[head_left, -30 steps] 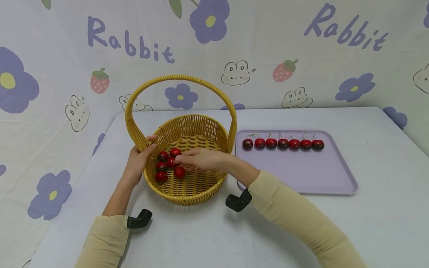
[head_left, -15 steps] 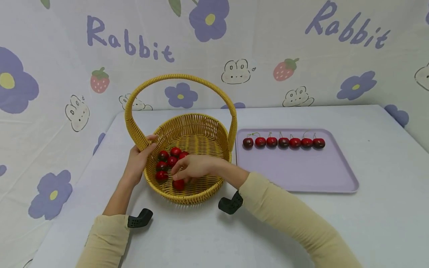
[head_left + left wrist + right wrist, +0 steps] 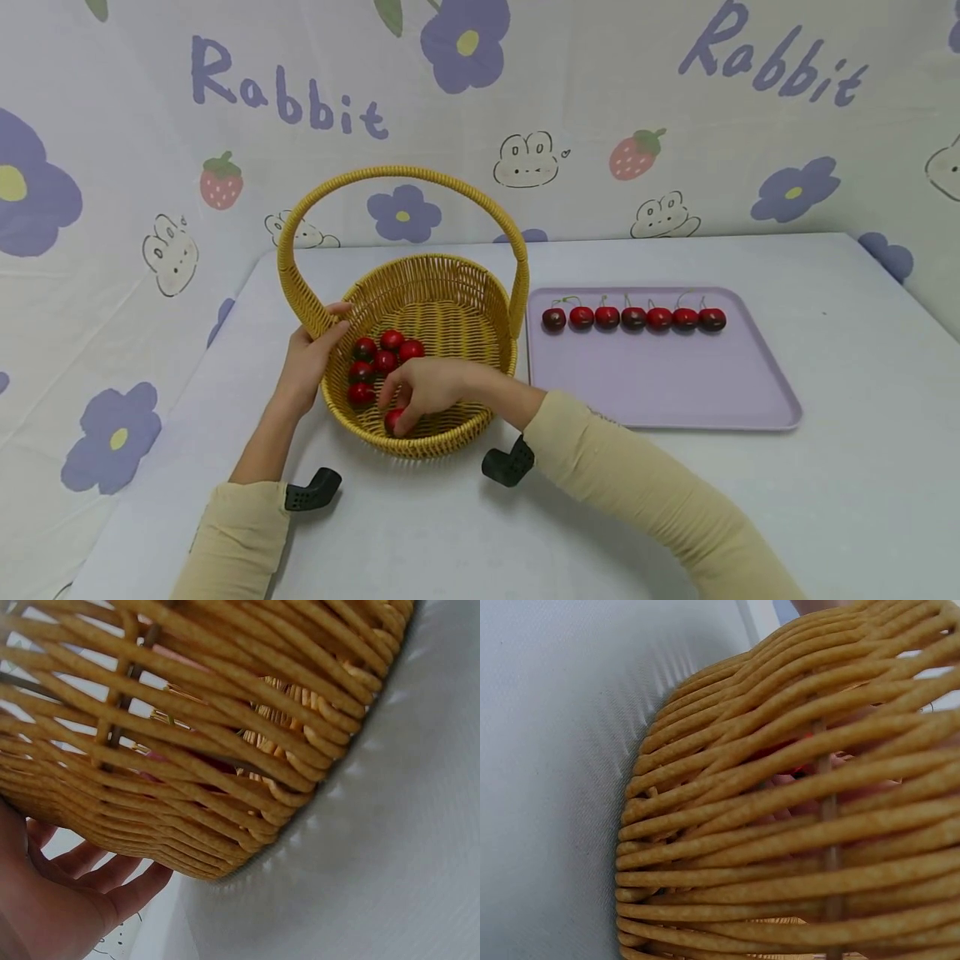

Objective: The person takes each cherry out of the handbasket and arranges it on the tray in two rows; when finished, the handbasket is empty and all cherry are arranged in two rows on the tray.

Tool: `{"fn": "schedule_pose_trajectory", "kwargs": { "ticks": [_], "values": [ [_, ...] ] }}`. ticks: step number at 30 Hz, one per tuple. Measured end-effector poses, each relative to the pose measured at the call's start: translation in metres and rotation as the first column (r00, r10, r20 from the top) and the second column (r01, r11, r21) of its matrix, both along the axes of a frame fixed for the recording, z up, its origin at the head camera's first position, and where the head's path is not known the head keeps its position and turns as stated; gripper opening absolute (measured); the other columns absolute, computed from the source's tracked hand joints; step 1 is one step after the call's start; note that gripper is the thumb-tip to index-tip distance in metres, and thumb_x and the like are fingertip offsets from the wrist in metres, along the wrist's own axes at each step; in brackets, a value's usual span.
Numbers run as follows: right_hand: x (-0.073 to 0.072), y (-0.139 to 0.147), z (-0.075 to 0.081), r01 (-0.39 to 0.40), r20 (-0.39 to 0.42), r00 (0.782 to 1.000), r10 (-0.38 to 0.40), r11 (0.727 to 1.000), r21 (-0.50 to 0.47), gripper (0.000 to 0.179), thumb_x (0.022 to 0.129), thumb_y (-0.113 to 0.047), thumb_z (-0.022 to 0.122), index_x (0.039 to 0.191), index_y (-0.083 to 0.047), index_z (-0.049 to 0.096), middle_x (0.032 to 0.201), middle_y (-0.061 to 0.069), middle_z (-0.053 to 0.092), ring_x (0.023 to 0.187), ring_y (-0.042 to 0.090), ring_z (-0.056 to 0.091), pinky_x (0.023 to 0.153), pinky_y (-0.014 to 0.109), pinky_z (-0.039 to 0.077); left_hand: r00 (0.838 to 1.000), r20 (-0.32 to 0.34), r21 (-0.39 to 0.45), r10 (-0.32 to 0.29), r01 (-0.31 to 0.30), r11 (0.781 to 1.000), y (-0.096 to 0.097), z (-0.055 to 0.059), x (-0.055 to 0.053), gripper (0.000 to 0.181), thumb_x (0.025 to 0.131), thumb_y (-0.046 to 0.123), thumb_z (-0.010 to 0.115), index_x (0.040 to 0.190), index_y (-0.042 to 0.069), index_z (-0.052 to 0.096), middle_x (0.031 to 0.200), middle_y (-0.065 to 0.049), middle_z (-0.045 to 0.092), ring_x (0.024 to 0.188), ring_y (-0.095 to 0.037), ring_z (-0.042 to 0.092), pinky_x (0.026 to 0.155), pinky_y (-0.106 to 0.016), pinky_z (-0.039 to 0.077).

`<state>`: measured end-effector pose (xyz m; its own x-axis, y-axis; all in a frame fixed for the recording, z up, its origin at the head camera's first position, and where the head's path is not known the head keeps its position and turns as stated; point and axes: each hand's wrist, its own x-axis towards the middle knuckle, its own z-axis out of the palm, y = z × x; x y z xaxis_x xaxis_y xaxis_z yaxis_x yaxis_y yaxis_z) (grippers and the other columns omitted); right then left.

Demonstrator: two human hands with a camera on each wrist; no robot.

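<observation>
Yellow woven basket [image 3: 468,325] on the pale worktop [image 3: 420,533], its tall arched handle [image 3: 405,172] standing upright. Left hand [image 3: 306,367] at the basket's left side, near the foot of the handle, thumb over the rim and fingers on the outside, holding the rim; left wrist view shows those fingers apart, against the outer weave. Right hand [image 3: 431,385] reaches down inside the basket, thumb and fingers curled narrow about one dark red cherry [image 3: 393,422] close to the near wall; the hand partly covers the fruit. Six loose cherries [image 3: 385,361] also visible, clustered on the left part of the basket floor, most of them touching or just beside one another. Right wrist view mostly blocked by basket weave, a patch of red showing through the gaps. To the right of the basket, a flat lilac tray [image 3: 660,383] with rounded corners; seven cherries [image 3: 633,319] lie along its far side in one straight row, stems towards the far edge, shades running from bright red to nearly black. Both forearms in beige sleeves [image 3: 645,483]. Behind, a white cloth [image 3: 585,100] printed with purple flowers, rabbits, strawberries and "Rabbit".
</observation>
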<state>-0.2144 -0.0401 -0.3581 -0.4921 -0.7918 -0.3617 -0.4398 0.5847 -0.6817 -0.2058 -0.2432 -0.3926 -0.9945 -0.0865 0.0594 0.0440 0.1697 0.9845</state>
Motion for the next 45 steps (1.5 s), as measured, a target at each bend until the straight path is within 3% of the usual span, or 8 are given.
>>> {"fn": "schedule_pose_trajectory", "kwargs": {
  "ticks": [6,9,15,20,24,30,39,45],
  "values": [
    [0.001,-0.002,0.001,-0.035,-0.068,0.997,0.038,0.998,0.054,0.023,0.088,-0.022,0.071,0.109,-0.013,0.068,0.094,-0.007,0.061,0.09,0.009,0.053,0.081,0.023,0.042,1.0,0.0,-0.002,0.003,-0.003,1.0,0.0,0.0,0.0,0.043,0.101,0.022,0.047,0.138,0.001,0.045,0.143,-0.014,0.04,0.128,-0.025,0.039,0.103,-0.039,0.03],
    [0.002,-0.001,0.001,0.021,-0.077,0.997,-0.019,0.999,0.032,0.02,0.087,-0.021,0.072,0.105,-0.012,0.068,0.092,-0.005,0.061,0.087,0.011,0.052,0.078,0.024,0.042,1.0,0.001,-0.001,0.002,-0.002,1.0,-0.001,-0.001,0.0,0.042,0.101,0.022,0.047,0.138,0.001,0.045,0.143,-0.014,0.04,0.128,-0.025,0.038,0.103,-0.039,0.029],
    [-0.003,0.005,0.001,0.148,-0.082,0.985,-0.154,0.986,-0.078,0.028,0.088,-0.022,0.071,0.113,-0.01,0.067,0.091,-0.001,0.06,0.084,0.014,0.05,0.07,0.023,0.042,1.0,0.005,0.003,-0.003,0.003,1.0,0.0,-0.002,0.0,0.042,0.101,0.022,0.047,0.138,0.001,0.045,0.142,-0.015,0.041,0.128,-0.024,0.039,0.104,-0.039,0.029],
    [-0.009,0.013,0.007,0.238,-0.006,0.97,-0.245,0.948,-0.213,0.027,0.086,-0.023,0.073,0.11,-0.011,0.067,0.094,0.002,0.06,0.086,0.017,0.053,0.073,0.025,0.047,1.0,-0.001,0.002,-0.006,0.006,1.0,0.0,-0.002,0.0,0.043,0.101,0.022,0.047,0.138,0.001,0.045,0.142,-0.014,0.041,0.128,-0.024,0.039,0.104,-0.04,0.029],
    [-0.01,0.021,0.017,0.306,0.094,0.952,-0.292,0.918,-0.251,0.033,0.087,-0.025,0.071,0.117,-0.012,0.065,0.096,0.006,0.062,0.089,0.027,0.06,0.079,0.036,0.051,1.0,-0.005,0.0,-0.011,0.011,1.0,0.001,-0.001,0.0,0.043,0.101,0.022,0.047,0.139,0.001,0.045,0.142,-0.014,0.041,0.128,-0.025,0.039,0.104,-0.041,0.029],
    [-0.012,0.035,0.027,0.316,0.179,0.945,-0.273,0.903,-0.293,0.033,0.088,-0.025,0.07,0.118,-0.011,0.064,0.101,0.007,0.063,0.094,0.034,0.062,0.083,0.041,0.05,1.0,-0.003,0.0,-0.01,0.01,1.0,0.0,-0.001,-0.001,0.042,0.102,0.022,0.047,0.138,0.001,0.045,0.143,-0.014,0.04,0.127,-0.025,0.039,0.103,-0.04,0.03],
    [-0.011,0.062,0.041,0.307,0.237,0.942,-0.239,0.898,-0.316,0.036,0.09,-0.023,0.067,0.123,-0.01,0.062,0.109,0.006,0.062,0.098,0.031,0.062,0.087,0.043,0.048,1.0,0.0,0.004,-0.008,0.008,1.0,-0.001,-0.002,-0.001,0.043,0.101,0.023,0.047,0.139,0.002,0.045,0.142,-0.014,0.04,0.124,-0.022,0.04,0.101,-0.039,0.031],
    [-0.01,0.083,0.043,0.304,0.277,0.936,-0.215,0.891,-0.338,0.039,0.092,-0.023,0.065,0.129,-0.013,0.059,0.115,0.007,0.061,0.096,0.029,0.061,0.09,0.048,0.045,1.0,-0.003,0.006,-0.01,0.01,1.0,0.0,-0.001,-0.001,0.043,0.101,0.023,0.047,0.139,0.001,0.045,0.142,-0.015,0.04,0.124,-0.023,0.04,0.102,-0.039,0.031]
  ]
}}
